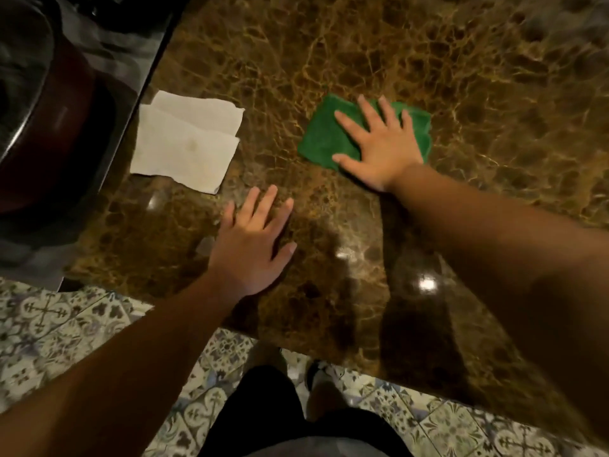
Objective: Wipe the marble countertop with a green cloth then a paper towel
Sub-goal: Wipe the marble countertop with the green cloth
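The green cloth [333, 136] is pressed flat on the marble bench [494, 94] under the spread right hand [379, 146]. The left hand [253, 239] is laid open, empty, near the paper towel [188, 143].

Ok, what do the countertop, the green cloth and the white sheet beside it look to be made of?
Brown veined countertop: looks like polished marble, glossy, with bright light reflections. Folded green cloth under the right hand: soft, matte, fuzzy pile, probably microfibre. White rectangular sheet: thin, creased, matte, faintly stained, apparently paper towel.
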